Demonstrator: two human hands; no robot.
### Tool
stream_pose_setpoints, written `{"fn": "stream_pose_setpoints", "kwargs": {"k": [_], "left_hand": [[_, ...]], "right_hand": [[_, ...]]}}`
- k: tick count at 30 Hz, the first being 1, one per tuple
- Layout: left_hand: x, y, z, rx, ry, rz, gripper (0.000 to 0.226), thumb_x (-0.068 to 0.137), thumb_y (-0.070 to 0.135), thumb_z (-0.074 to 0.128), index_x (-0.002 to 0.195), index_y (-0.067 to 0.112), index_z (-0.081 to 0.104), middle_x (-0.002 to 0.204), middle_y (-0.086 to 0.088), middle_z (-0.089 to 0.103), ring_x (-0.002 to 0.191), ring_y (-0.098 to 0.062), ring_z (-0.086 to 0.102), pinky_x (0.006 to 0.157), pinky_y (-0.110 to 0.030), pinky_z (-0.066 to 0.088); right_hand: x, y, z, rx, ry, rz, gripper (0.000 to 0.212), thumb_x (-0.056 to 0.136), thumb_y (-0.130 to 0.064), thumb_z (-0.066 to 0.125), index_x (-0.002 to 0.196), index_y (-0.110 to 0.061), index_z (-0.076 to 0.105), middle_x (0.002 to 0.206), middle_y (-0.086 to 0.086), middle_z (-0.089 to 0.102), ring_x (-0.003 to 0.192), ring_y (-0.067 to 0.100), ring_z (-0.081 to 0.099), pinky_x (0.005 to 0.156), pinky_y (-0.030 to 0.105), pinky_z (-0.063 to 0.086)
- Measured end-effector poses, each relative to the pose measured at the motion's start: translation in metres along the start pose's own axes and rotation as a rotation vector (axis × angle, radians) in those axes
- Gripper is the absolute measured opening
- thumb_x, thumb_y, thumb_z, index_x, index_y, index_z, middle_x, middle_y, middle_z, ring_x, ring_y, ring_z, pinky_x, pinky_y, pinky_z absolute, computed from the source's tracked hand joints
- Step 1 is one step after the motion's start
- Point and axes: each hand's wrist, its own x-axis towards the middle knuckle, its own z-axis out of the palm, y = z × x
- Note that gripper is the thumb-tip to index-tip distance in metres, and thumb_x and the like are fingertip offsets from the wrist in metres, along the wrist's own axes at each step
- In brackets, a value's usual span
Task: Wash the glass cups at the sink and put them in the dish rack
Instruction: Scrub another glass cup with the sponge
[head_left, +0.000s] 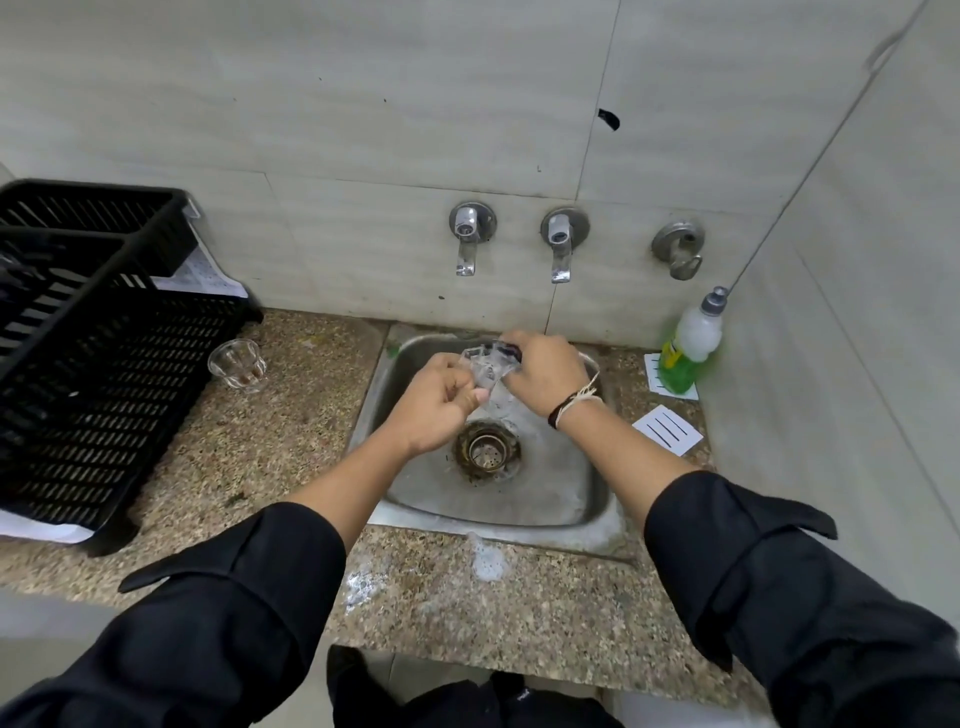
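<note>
Sink (597, 499): both hands above it.
Left hand (436, 402), right hand (545, 371): gripping one glass cup (485, 366).
Second cup (238, 364): left of the hands, beside dish rack (104, 332).

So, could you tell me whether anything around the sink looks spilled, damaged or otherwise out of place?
A patch of soapy foam sits on the granite counter just in front of the sink, apparently spilled from washing. The wall tile has a dark chipped spot above the taps. Otherwise nothing stands out.
</note>
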Motion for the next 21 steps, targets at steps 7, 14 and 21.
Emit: {"fn": "stream_pose_setpoints", "kwargs": {"k": [7,14,21], "left_hand": [[-0.002,-0.004,0.004,0.055,0.052,0.006,0.040,0.094,0.014,0.071,0.061,0.019,0.050,0.117,-0.008,0.053,0.100,-0.011,0.054,0.082,-0.006,0.034],[0.000,-0.005,0.006,0.043,0.098,0.038,0.045,0.091,0.011,0.072,0.058,0.027,0.046,0.110,-0.009,0.055,0.103,-0.018,0.055,0.086,-0.025,0.038],[-0.005,-0.007,0.003,0.111,0.025,0.044,0.027,0.092,0.016,0.072,0.070,0.007,0.060,0.121,-0.004,0.054,0.103,-0.017,0.057,0.085,-0.018,0.039]], "right_hand": [[-0.009,0.002,0.014,0.070,0.114,-0.083,0.044,0.082,-0.018,0.064,0.126,-0.022,0.066,0.117,0.006,0.073,0.109,0.028,0.067,0.091,0.039,0.055],[-0.011,-0.012,0.015,-0.027,0.123,-0.319,0.039,0.082,-0.027,0.056,0.118,-0.022,0.069,0.118,0.003,0.072,0.107,0.027,0.068,0.085,0.036,0.055],[-0.035,-0.002,0.032,-0.035,0.235,-0.424,0.038,0.091,-0.028,0.052,0.122,-0.016,0.069,0.132,0.004,0.066,0.122,0.023,0.060,0.104,0.035,0.047]]}}
